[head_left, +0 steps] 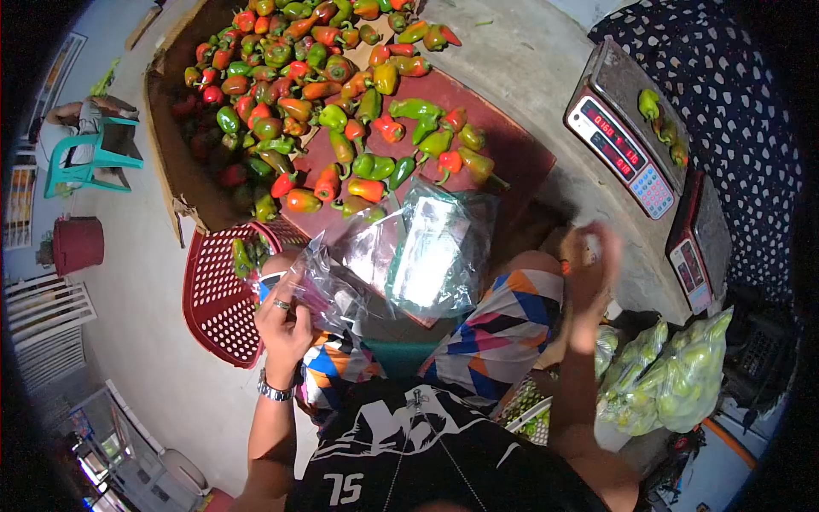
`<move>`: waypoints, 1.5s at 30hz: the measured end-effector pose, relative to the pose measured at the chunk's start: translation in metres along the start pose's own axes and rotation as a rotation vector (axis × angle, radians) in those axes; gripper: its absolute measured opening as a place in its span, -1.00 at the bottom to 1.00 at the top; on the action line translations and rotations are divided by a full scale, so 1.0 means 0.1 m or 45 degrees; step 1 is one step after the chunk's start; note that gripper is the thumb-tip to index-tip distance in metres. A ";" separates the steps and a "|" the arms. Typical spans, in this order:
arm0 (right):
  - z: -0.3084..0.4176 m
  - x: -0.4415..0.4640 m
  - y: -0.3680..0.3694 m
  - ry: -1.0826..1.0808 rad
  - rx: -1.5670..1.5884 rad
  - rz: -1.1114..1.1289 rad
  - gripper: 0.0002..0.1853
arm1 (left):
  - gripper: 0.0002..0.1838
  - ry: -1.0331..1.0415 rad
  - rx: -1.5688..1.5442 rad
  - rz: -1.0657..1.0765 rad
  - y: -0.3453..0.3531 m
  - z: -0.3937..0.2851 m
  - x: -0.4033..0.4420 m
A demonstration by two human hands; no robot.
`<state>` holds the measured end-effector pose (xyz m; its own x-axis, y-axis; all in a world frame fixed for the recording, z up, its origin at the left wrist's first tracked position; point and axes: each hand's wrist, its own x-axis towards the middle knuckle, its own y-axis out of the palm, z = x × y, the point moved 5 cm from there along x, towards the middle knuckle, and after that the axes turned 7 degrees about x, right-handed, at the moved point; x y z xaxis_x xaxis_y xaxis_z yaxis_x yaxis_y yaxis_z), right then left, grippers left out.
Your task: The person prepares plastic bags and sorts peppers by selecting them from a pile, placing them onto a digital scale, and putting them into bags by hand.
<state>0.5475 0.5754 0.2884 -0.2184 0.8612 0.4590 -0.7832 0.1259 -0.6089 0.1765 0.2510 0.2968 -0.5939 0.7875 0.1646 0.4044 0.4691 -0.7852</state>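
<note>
My left hand (286, 320), with a ring and a wristwatch, pinches the edge of a crumpled clear plastic bag (337, 290) above my left knee. To the right of that bag, a stack of flat clear plastic bags (435, 247) lies on the near end of a dark red board, shining under the light. My right hand (590, 264) is raised beside my right knee, below the scale; motion smears its fingers, so their grip is unclear. Red, green and mixed-colour peppers (341, 145) are heaped beyond both hands, some loose on the red board (503, 128).
A cardboard box (162, 154) holds the pepper heap. Below it stands a red perforated basket (217, 299). At right, a digital scale (618, 141) carries a few peppers (661, 128), near a second scale (695, 256). Filled bags (682, 375) stand lower right. A person sits near a green chair (98, 158).
</note>
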 end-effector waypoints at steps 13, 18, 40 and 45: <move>0.55 -0.14 0.60 0.094 -0.050 0.637 -0.89 | -0.58 0.067 -0.007 0.000 0.00 -0.02 0.05; 0.97 0.17 1.34 -0.047 0.199 0.600 -0.92 | -0.64 0.108 -0.001 -0.010 -0.02 -0.07 0.08; 1.18 0.66 2.62 0.843 1.454 1.396 -0.63 | -0.65 0.065 -0.038 -0.064 -0.10 0.07 0.03; 0.96 0.65 2.78 -0.229 0.725 0.981 -0.74 | -0.65 0.119 -0.053 -0.071 -0.06 0.06 0.03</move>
<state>0.2594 0.6191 0.2110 -0.8375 0.5137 0.1864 -0.5421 -0.7381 -0.4016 0.1681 0.2484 0.2986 -0.5499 0.7925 0.2638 0.4022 0.5280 -0.7480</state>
